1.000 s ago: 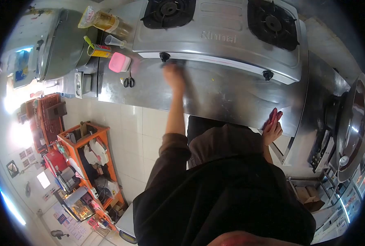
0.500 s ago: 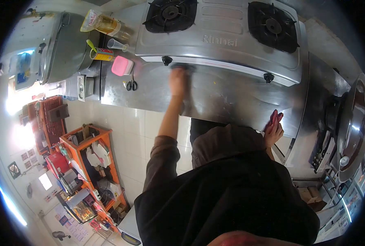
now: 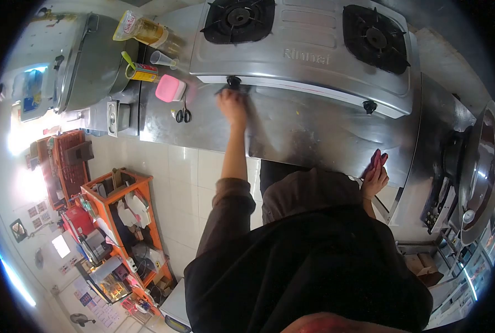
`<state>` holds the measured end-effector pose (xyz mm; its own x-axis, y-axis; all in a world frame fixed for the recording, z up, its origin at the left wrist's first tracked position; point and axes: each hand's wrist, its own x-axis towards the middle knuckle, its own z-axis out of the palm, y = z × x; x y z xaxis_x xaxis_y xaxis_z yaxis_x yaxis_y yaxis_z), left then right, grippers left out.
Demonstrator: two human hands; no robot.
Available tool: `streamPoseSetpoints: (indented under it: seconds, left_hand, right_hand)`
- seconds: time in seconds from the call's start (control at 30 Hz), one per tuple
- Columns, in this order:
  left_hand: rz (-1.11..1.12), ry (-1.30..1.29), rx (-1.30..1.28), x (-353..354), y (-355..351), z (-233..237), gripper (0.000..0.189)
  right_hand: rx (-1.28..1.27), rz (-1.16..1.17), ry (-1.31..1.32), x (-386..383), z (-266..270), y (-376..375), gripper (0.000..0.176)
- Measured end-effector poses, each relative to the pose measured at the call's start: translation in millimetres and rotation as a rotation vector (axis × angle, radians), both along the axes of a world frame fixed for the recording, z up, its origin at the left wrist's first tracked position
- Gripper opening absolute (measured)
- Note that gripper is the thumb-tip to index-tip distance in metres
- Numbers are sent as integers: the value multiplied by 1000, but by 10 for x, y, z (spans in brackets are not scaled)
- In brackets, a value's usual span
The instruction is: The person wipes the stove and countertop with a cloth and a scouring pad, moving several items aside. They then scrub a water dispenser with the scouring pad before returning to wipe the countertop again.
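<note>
My left hand (image 3: pixel 233 110) presses down on the steel counter (image 3: pixel 292 122) just below the stove's left knob (image 3: pixel 233 81). Its fingers are closed over what looks like a dark cloth (image 3: pixel 221 91), mostly hidden beneath them. At the counter's front right edge, my right hand (image 3: pixel 374 180) is closed around a bunched dark red cloth (image 3: pixel 377 160). The steel gas stove (image 3: pixel 308 55) with two black burners stands along the back of the counter.
Left of my left hand are a pink-lidded box (image 3: pixel 170 88), black-handled scissors (image 3: pixel 183 115), a clear plastic cup (image 3: pixel 163 60), a yellow tin (image 3: pixel 142 72) and a pouch of yellow liquid (image 3: pixel 142 31). A large wok-like pan (image 3: pixel 479 172) stands at the right.
My left hand has shifted a little to the left along the counter below the stove knob. My right hand stays at the front edge with the red cloth. The view has shifted slightly.
</note>
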<state>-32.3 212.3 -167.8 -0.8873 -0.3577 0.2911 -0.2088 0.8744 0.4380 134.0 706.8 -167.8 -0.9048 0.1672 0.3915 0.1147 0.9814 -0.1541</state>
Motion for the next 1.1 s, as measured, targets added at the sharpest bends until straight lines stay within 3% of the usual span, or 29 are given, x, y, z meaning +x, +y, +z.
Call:
streamPoseSetpoints:
  seconds: [0.03,0.07,0.1,0.17,0.23,0.27,0.3,0.33,0.37,0.4,0.43,0.47,0.5,0.53,0.6,0.67,0.77,0.8,0.87,0.9,1.0,1.07,1.1]
  left_hand:
    - [-105,20,-19,42,95,-145,14]
    - [-215,176,-194,85,286,-301,14]
    - [-295,8,11,194,521,88,16]
    - [-214,42,-176,159,302,53,16]
    - [147,46,-41,49,-20,137,14]
    - [247,156,-48,30,-19,257,10]
    - [273,74,122,66,48,76,8]
    - [327,24,271,28,119,-93,8]
    - [229,135,-25,78,426,167,6]
    - [241,76,-141,36,561,-70,3]
    - [92,55,-178,56,783,-312,6]
    - [-82,58,-9,85,1037,-145,9]
    - [-174,129,-53,184,1054,243,8]
    - [-132,147,-78,176,770,210,8]
    - [341,139,35,14,325,-36,6]
    - [502,303,-23,99,-138,279,9]
    - [380,296,-14,32,93,254,16]
    - [404,152,64,-47,412,75,21]
    - [142,199,95,-130,1209,-39,19]
    - [-29,96,337,-154,1683,13,21]
    - [-57,132,228,-101,2284,-6,20]
    - [-69,-301,8,-108,1624,276,18]
    - [116,-143,-60,-62,1300,39,16]
  right_hand:
    - [-20,-8,-10,-8,36,-16,34]
    - [-44,-23,-13,-47,49,-69,34]
    - [-51,-27,-19,-39,52,-100,34]
    - [-17,-12,-15,-49,69,-75,34]
    - [-8,-13,-12,-34,125,-81,33]
    - [-37,38,45,-46,127,-68,31]
    - [-80,110,110,-131,135,-88,29]
    - [-192,-213,-369,-238,95,-18,30]
    - [-37,5,-47,-136,-437,247,32]
    - [-475,-317,-685,-325,-512,454,31]
    - [-342,-313,-690,-318,-597,624,32]
    - [-148,-188,-436,-333,-394,416,32]
    - [-47,-116,-263,-285,-162,254,33]
    - [-63,-71,-245,-457,-177,75,33]
    - [-67,-38,-229,-676,-144,-52,34]
    - [-49,-37,-231,-823,-82,-79,35]
    - [-35,-16,-265,-870,-76,-129,37]
    - [-32,-7,-282,-869,-88,-163,38]
    - [-36,-3,-307,-864,-155,-311,40]
    - [-32,-13,-326,-786,-169,-340,41]
    - [68,-138,-381,-285,73,173,44]
    - [123,-209,-535,-316,119,-5,45]
    - [132,-169,-440,-298,8,34,46]
